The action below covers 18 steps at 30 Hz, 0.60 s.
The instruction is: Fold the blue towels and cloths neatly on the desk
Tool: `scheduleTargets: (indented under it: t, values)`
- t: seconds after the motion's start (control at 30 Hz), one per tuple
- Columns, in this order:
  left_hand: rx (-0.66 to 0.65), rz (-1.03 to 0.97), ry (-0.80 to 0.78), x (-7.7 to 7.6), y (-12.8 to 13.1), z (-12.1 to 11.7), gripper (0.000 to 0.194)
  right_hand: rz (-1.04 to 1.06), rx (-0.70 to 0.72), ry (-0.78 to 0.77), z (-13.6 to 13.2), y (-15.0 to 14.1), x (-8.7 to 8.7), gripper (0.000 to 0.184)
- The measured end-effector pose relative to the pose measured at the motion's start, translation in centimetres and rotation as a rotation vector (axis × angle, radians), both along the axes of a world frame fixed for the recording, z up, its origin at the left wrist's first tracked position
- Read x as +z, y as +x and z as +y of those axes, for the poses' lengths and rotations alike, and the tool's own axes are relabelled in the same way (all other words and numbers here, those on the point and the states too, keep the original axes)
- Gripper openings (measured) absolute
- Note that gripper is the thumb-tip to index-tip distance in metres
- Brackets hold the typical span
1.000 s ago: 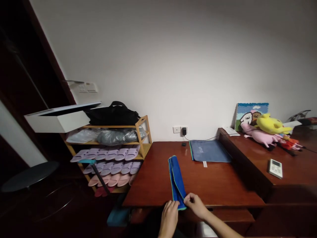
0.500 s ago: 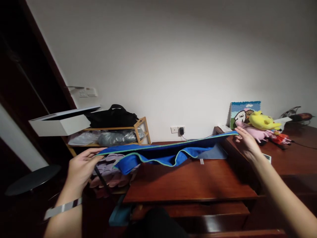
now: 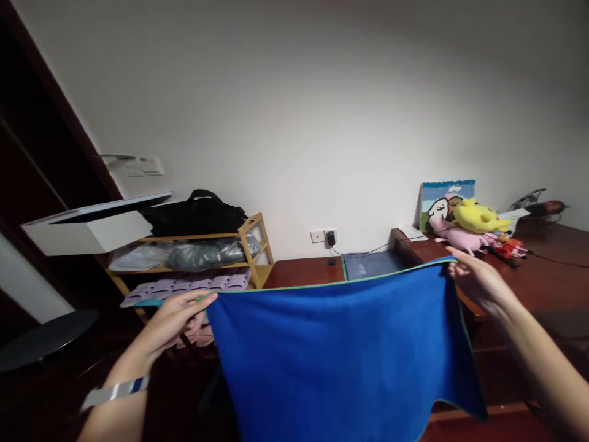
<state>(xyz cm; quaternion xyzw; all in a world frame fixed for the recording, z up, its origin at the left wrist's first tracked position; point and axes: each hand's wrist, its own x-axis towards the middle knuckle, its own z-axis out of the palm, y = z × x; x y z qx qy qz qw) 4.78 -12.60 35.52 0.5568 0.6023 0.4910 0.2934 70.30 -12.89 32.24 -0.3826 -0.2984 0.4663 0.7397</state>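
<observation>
Brn wood desk (image 3: 301, 271) | wht wall (image 3: 276, 135) bhd | rack (image 3: 263, 275) L | blue cloth (image 3: 340, 362) in frt

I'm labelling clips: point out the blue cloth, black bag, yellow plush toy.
Blue cloth (image 3: 340, 356), head view: middle of its face.
Black bag (image 3: 197, 217), head view: its body.
Yellow plush toy (image 3: 478, 217), head view: its body.

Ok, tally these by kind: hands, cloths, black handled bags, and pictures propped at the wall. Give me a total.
Hands: 2 (left hand, right hand)
Cloths: 2 (blue cloth, grey-blue cloth)
Black handled bags: 1 (black bag)
Propped pictures: 1 (dog picture)
Total: 6
</observation>
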Motion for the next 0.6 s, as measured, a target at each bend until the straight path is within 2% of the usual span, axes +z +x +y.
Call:
scheduleTargets:
  t: [0.1, 0.13, 0.2, 0.27, 0.37, 0.43, 0.5, 0.53, 0.6]
  values:
    - [-0.078, -0.091, -0.054, -1.1, 1.0, 4.3, 0.057, -0.003, 0.08, -0.166, 5.0, -1.0, -0.6, 0.016]
    - [-0.066, -0.127, -0.032, -1.2, 1.3, 5.9, 0.058, -0.024, 0.088, -0.197, 6.8, -1.3, -0.4, 0.012]
    - [-0.014, -0.185, 0.061, -0.7, 1.8, 9.0, 0.058, -0.068, 0.079, -0.199, 10.1, -1.8, 0.6, 0.009]
    - [0.032, -0.242, 0.205, 0.5, 2.6, 11.3, 0.056, -0.097, 0.057, -0.153, 12.7, -2.1, 2.3, 0.011]
    - [0.07, -0.359, 0.424, 2.4, 3.4, 13.2, 0.05, -0.132, 0.026, -0.064, 14.7, -2.0, 5.2, 0.006]
    - [0.097, -0.415, 0.496, 2.4, 3.0, 13.3, 0.042, -0.156, 0.009, -0.008, 14.5, -1.6, 6.1, 0.008]
    - [0.128, -0.427, 0.509, 0.4, 2.0, 12.9, 0.034, -0.197, 0.001, 0.037, 13.4, -1.1, 5.6, 0.014]
    - [0.153, -0.417, 0.504, -1.4, 1.3, 12.5, 0.031, -0.237, 0.005, 0.053, 12.6, -0.9, 4.6, 0.018]
    - [0.225, -0.347, 0.468, -6.2, -0.1, 11.6, 0.029, -0.354, 0.025, 0.058, 10.7, -0.5, 1.0, 0.031]
